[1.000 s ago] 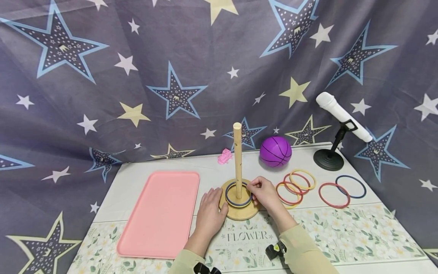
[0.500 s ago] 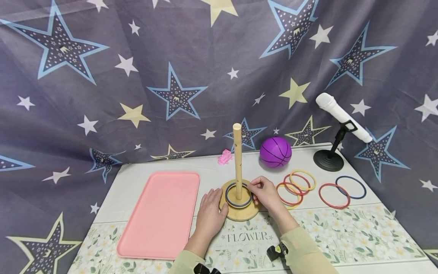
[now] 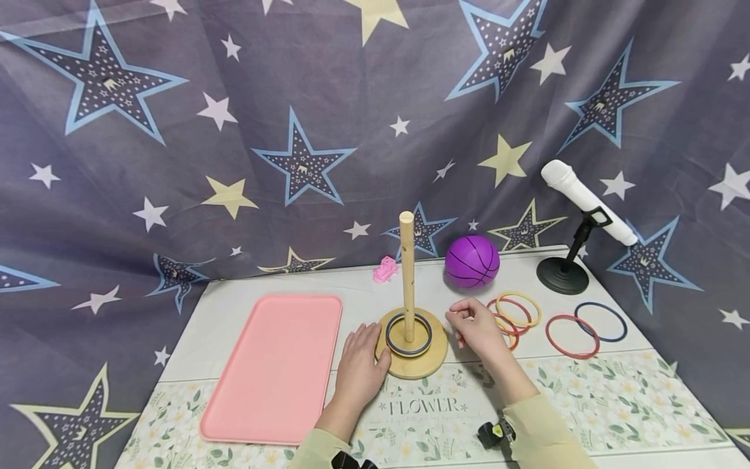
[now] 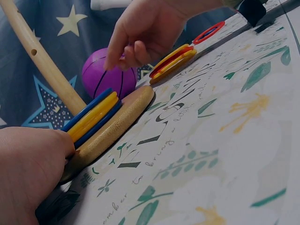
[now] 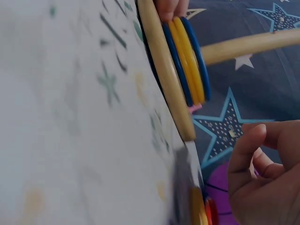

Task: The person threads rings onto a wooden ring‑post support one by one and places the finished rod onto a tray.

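Note:
A wooden peg (image 3: 408, 280) stands upright on a round wooden base (image 3: 433, 355). Blue and yellow rings (image 5: 190, 61) lie stacked around it at the bottom, a blue one on top. My left hand (image 3: 360, 365) rests against the left side of the base, fingers extended along it and thumb at its near edge. To the right of the base, my right hand (image 3: 477, 329) hovers apart from the rings with loosely bent fingers and nothing in them. Beyond it lie loose red and yellow rings (image 3: 530, 306), overlapping and partly hidden by that hand.
A pink tray (image 3: 272, 371) lies on the left. Farther right, a red ring (image 3: 547, 332) overlaps a blue ring (image 3: 625, 326). Along the back are a small pink object (image 3: 385, 269), a purple ball (image 3: 472, 261) and a white microphone (image 3: 586, 195) on a black stand (image 3: 562, 274).
My right hand has let go of the top blue ring and moved right, away from the base. The blue ring stays around the peg. My left hand has kept its place.

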Demonstrator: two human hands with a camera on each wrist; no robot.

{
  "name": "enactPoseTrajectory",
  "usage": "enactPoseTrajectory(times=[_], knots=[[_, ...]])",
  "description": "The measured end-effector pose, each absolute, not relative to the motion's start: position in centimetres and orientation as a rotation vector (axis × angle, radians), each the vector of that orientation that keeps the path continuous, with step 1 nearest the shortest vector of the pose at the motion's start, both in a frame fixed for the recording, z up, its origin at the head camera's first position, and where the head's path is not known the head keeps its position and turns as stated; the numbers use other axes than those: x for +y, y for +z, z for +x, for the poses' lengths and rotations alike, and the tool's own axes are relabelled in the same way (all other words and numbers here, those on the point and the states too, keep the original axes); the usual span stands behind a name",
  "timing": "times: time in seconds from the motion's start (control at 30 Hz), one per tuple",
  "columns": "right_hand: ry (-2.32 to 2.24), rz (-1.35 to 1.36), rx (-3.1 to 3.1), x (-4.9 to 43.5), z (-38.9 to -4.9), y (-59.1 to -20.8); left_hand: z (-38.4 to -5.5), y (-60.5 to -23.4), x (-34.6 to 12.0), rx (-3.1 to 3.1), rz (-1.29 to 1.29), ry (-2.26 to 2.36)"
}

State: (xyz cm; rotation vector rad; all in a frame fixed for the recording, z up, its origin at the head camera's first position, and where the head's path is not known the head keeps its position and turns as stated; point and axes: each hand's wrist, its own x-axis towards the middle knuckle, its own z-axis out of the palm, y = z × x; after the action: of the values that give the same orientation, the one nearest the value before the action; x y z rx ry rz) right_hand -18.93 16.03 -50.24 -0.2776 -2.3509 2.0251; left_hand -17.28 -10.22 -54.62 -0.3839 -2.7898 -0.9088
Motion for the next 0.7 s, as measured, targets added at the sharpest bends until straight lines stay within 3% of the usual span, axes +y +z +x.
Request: enactPoseTrajectory(times=[0.7], knots=[[1.9,-0.405,-2.348,23.9,-16.7,-48.6,-17.3,-54.6,-10.3,-2.787,-0.393,-0.905]])
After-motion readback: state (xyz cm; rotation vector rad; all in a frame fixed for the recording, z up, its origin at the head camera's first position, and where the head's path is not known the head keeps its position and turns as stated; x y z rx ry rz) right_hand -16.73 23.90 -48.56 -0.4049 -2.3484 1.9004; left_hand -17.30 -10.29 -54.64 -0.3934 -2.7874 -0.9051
